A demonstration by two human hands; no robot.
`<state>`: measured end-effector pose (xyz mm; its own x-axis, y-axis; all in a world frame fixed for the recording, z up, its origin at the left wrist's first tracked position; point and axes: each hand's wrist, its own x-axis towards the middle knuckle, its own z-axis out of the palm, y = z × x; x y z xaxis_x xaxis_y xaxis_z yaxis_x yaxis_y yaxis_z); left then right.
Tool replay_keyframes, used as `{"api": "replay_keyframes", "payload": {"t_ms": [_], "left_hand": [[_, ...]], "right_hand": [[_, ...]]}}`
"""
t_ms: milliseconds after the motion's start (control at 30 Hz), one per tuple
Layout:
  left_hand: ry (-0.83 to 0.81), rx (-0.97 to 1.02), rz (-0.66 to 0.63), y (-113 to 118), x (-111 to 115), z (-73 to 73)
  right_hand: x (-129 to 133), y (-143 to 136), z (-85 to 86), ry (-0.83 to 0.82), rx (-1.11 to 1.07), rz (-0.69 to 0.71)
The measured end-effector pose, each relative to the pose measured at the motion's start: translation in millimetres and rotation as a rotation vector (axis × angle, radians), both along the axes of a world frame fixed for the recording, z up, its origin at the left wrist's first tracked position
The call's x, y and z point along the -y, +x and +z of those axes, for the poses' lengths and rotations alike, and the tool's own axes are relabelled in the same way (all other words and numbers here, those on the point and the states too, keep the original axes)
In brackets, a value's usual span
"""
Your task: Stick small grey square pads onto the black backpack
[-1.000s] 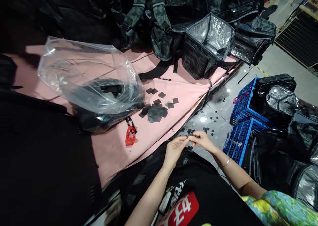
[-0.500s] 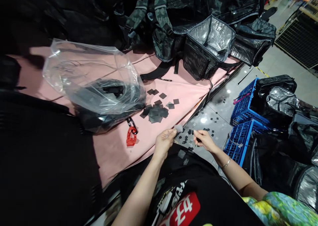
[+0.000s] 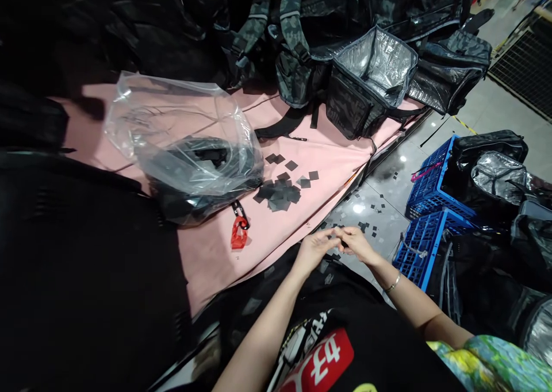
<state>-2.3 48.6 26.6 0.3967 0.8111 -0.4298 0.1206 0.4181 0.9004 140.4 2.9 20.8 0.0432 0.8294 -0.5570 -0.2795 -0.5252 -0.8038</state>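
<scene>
black little square (image 3: 341, 242) pinched between both grips, left hand (image 3: 314, 250) and right hand (image 3: 360, 247) clenched on it just off the pink surface (image 3: 276, 231) edge; one slip and it joins the scattered squares (image 3: 371, 205) on the floor.

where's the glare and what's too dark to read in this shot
Head view: ceiling-light glare on the glossy floor and on the clear plastic bag; the left foreground is near-black, its detail lost; the hands, left hand and right hand, are slightly soft.
</scene>
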Motion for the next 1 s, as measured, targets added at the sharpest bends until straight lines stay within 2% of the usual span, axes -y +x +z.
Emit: {"api": "replay_keyframes", "payload": {"t_ms": [100,167,233,333,400,500,733,833,1000], "left_hand": [[0.291,-0.108,0.021,5,12,2.8],[0.362,-0.125,0.037,5,13,3.9],[0.277,-0.062,0.088,3,12,4.9],[-0.02,0.13,0.253,2,11,5.9],[-0.143,0.23,0.301,1,10,6.7],[-0.189,0.297,0.301,0,13,8.7],[-0.323,0.47,0.215,0,24,18.3],[-0.319,0.456,0.168,3,26,21.4],[-0.212,0.296,0.201,6,26,17.9]], "right_hand": [[-1,-1,3.1,0.016,-0.025,0.071],[-1,1,6.1,0.029,-0.031,0.112],[0,5,9.3,0.032,-0.062,0.096],[4,15,12.1,0.042,-0.244,0.029],[6,22,11.7,0.074,-0.337,0.007],[7,28,8.6,0.13,-0.298,0.001],[7,20,7.9,0.165,-0.007,-0.011],[6,16,11.0,0.167,0.078,0.011],[7,14,10.7,0.16,0.188,0.041]]}}
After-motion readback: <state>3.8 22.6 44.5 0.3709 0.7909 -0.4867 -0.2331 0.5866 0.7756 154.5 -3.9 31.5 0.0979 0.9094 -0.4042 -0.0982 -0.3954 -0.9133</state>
